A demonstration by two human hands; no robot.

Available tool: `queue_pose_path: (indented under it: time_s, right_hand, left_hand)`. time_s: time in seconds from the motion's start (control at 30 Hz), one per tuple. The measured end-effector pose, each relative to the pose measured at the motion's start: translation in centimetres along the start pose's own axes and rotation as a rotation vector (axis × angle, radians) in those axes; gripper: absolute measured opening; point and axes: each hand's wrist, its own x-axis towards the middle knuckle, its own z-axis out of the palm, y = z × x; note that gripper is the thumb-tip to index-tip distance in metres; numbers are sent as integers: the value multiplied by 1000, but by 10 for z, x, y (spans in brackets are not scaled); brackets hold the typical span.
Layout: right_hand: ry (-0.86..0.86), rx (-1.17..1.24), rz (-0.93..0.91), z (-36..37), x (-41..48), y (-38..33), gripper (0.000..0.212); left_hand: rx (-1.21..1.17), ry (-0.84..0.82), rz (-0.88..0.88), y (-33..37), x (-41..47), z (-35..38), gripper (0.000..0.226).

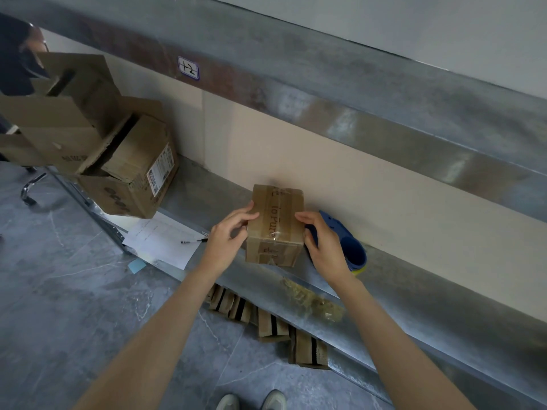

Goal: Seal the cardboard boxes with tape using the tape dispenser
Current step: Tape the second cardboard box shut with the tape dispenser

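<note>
— Where is the cardboard box [275,223]?
— Between my fingers, on the worktop [189,187]: left hand [228,236] and right hand [324,242] grip its sides. The tape dispenser [355,253] lies just behind the right fingers.

Matt brown cardboard box [293,220] under glossy clear tape [278,211]; smooth blue plastic tape dispenser [353,253]; dull galvanised metal shelf [429,294]; white paper sheet [162,238].

Left hand [229,232]: reaching forward on a bare, outstretched arm, thumb and curled fingers gripping the left side of the small box [276,229]. Right hand [324,242]: reaching likewise, thumb lying at the top edge, fingers curling round the right side.
</note>
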Motion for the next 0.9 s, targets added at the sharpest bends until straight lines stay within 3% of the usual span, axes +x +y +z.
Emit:
queue_pose_path:
  time_s: [0.63,0.9]
  right_hand:
    - [82,-33,57,10,7,-3,25]
    - [63,-98,21,12,10,-5,33]
  left_hand:
    - [91,180,86,2,4,12,30]
    - [148,196,85,6,4,13,23]
